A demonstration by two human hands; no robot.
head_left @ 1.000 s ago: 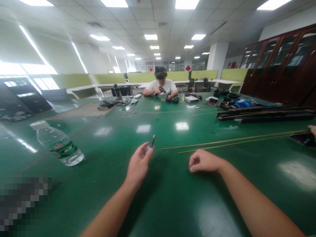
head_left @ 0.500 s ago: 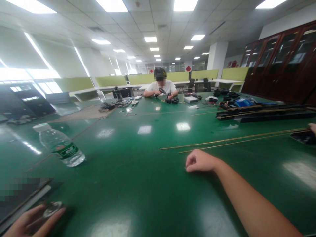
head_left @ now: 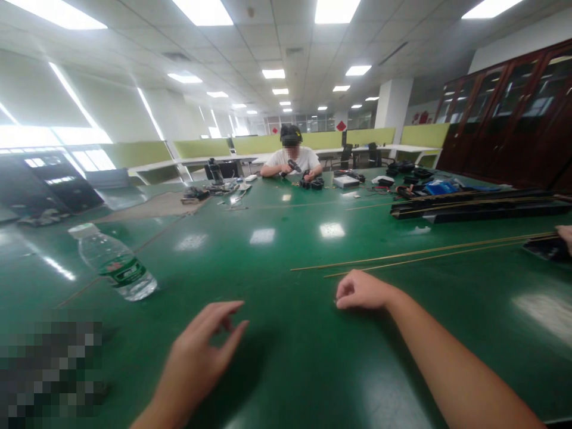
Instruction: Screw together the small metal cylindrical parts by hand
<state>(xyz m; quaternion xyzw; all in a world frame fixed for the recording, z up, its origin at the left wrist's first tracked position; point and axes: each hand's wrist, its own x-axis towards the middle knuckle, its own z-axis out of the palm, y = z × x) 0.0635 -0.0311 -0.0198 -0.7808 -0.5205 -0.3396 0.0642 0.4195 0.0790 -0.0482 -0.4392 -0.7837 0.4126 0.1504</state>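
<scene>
I saw my left hand [head_left: 196, 348] return half-open and empty, rid of the clear round piece it gripped half a second earlier and so free again, while to its right my right hand [head_left: 363, 290] stayed curled, a tiny object [head_left: 336, 301] pinched at its fingertips

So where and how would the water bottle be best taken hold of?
The water bottle is likely best gripped around its body at the green label, with the left hand coming from the right: the bottle stands on its base, and that open hand is on that side.
</scene>
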